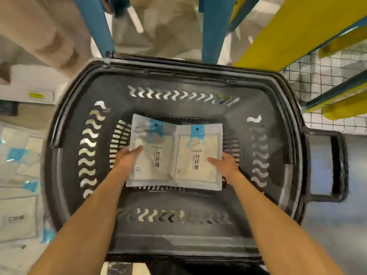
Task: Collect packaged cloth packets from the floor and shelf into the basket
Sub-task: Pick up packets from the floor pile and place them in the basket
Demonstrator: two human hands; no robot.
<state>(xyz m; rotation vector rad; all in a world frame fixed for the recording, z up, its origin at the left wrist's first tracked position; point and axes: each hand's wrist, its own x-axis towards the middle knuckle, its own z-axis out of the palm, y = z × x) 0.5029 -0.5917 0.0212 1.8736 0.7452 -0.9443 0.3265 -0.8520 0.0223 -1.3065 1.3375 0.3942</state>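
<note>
Both arms reach down into the black basket. Left hand pinches the left packet at its outer edge: thumb on the printed face, other fingers under the packet, out of sight. Right hand does the same on the right packet: thumb on top near the lower outer edge, fingers hidden below. So each hand is clamped on one packet.

The packets sit between the two hands, side by side and face up, blue header strips pointing away from the wrists. Their inner edges meet midway between the hands. They look slightly overlapped, can't tell which is on top. Both are inside the basket, over its slotted bottom. Touching the bottom or held just above it: can't tell.

Outboard of the left hand, beyond the basket wall, more floor packets of the same kind lie loose, blurred. Outboard of the right hand, a loop handle sticks out from the basket rim. Ahead of the fingertips, past the far rim, the blue uprights of a rack rise. A yellow beam runs ahead and to the right of the right hand, with wire mesh below it.
</note>
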